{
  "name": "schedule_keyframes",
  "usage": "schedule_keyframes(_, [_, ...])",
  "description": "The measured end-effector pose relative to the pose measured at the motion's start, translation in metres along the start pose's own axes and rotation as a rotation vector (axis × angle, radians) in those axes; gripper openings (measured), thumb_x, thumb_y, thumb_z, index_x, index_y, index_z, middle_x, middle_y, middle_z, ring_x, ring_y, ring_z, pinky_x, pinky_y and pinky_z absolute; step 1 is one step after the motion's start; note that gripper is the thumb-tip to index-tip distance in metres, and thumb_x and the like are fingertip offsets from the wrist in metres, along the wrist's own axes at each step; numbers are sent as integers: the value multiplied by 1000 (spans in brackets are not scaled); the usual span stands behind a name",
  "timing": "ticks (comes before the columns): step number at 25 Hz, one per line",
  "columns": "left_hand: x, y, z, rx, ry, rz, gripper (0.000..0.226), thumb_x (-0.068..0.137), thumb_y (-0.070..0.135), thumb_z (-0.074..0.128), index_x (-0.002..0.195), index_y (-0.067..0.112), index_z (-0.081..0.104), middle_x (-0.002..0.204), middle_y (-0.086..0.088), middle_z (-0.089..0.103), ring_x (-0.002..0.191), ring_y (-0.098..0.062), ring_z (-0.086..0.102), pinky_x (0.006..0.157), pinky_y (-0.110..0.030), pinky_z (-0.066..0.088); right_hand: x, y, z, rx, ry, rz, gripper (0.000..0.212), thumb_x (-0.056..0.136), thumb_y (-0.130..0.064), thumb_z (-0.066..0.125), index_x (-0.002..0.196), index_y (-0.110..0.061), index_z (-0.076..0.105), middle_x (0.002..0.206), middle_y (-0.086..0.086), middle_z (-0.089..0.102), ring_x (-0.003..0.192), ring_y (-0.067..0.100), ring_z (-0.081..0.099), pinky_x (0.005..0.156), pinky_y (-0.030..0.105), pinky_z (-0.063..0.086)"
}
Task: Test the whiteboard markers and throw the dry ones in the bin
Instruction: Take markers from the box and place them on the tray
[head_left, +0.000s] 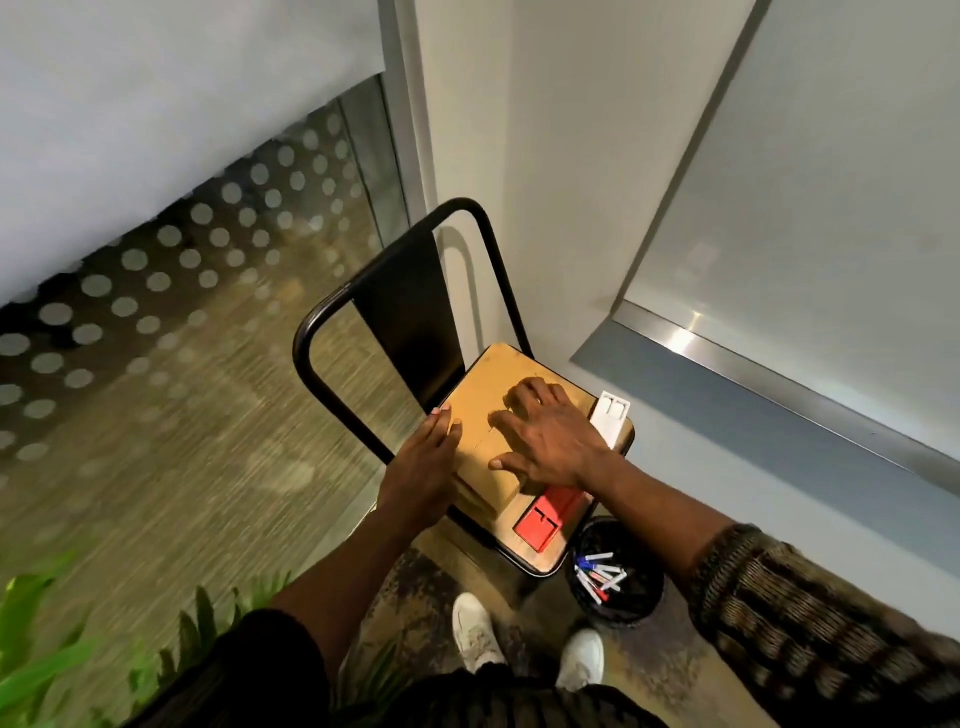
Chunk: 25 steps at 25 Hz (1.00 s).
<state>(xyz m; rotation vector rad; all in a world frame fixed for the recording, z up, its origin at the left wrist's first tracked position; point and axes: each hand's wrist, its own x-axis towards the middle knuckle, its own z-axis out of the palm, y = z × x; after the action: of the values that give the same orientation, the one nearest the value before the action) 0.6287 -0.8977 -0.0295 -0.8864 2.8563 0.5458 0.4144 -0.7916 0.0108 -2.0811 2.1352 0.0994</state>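
1. Head view, looking steeply down. A chair (332, 312) with a black metal frame stands mid-frame, its wooden seat (501, 364) at about 5 o'clock from frame centre.
2. A tan cardboard box (475, 457) lies on the seat, toward its 7 o'clock side.
3. The left hand (423, 467) lies along the box's 9 o'clock edge. Its fingers are straight and together and its thumb is out toward the top of the box. It is not clenched, and no grasp shows.
4. The right hand (545, 441) sits on top of the box, palm down. Its fingers are splayed and slightly bent, with the tips touching the top and nothing held.
5. A red carton (545, 519) lies on the seat at 5 o'clock of the box, partly under the right wrist.
6. A white carton (613, 415) lies at the seat's 3 o'clock edge, just beside the right hand.
7. A black bin (652, 587) stands on the floor at 5 o'clock of the seat, near the chair.
8. Markers (600, 574) lie in a heap inside the bin. They have white barrels, and blue and red caps are visible. No marker is in either hand.
9. A whiteboard (805, 182) fills the frame's 2 o'clock area, with a metal ledge (753, 353) along its lower edge.
10. A dotted glass panel (182, 249) is at 9 o'clock.
11. Plant leaves (36, 649) are at 8 o'clock.
12. Two white shoes (472, 629) are at 6 o'clock, on patterned floor.
13. A patterned sleeve (779, 597) covers the right forearm, at 4 o'clock.
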Motion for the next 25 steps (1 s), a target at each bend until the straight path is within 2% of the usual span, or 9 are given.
schedule_keyframes(3, [4,0,-3,41,-12,-5,69,104,16,56,167,5,28,179,-17,17,167,-30,13,135,-43,19,-8,1,-17,-50,112,46,76,98,-82,25,121,-23,67,123,11,57,119,29,49,102,48,43])
schedule_keyframes(5, [6,2,-2,86,-6,-25,64,112,29,49,167,7,27,179,-16,17,167,-29,14,132,-41,21,-27,-2,-22,-66,190,121,74,102,-76,26,111,-18,71,113,11,61,109,27,52,95,45,45])
schedule_keyframes(7, [7,7,-1,86,10,-45,67,113,45,44,166,6,32,177,-18,21,166,-30,20,131,-42,26,-52,-5,-14,-69,203,200,64,106,-65,32,105,-16,72,107,10,64,103,25,53,88,43,48])
schedule_keyframes(9, [6,9,0,79,26,-58,75,109,58,45,162,5,40,175,-20,28,163,-33,27,128,-44,31,-74,-6,2,-37,161,267,53,103,-57,39,108,-15,71,110,10,67,104,25,55,85,41,53])
schedule_keyframes(11, [6,11,0,99,36,-68,82,104,65,52,159,5,44,173,-21,32,161,-35,31,126,-47,36,-86,-10,19,49,78,303,51,101,-60,44,122,-19,64,122,10,64,111,24,55,84,39,58])
schedule_keyframes(15, [6,23,-3,134,27,-111,72,102,57,61,153,8,46,173,-20,32,160,-36,34,120,-50,44,-86,-24,38,263,20,350,57,99,-59,55,140,-20,48,140,14,50,114,30,60,80,39,63])
schedule_keyframes(20, [8,26,-8,58,-7,-153,58,105,37,62,152,6,47,171,-21,35,158,-38,37,119,-53,45,-76,-34,35,263,52,411,55,101,-49,60,144,-16,47,144,19,42,119,33,56,80,39,63])
schedule_keyframes(22, [11,27,-15,16,-13,-153,52,106,29,58,150,5,46,164,-24,45,149,-42,47,114,-53,46,-74,-35,34,228,41,402,54,100,-42,64,146,-18,48,145,21,41,123,35,54,78,39,64])
schedule_keyframes(25, [18,29,-30,-120,-3,-191,46,105,21,52,148,6,47,143,-22,61,124,-42,62,99,-49,51,-74,-34,36,180,46,394,53,97,-39,69,143,-20,52,144,21,42,125,36,53,74,39,64])
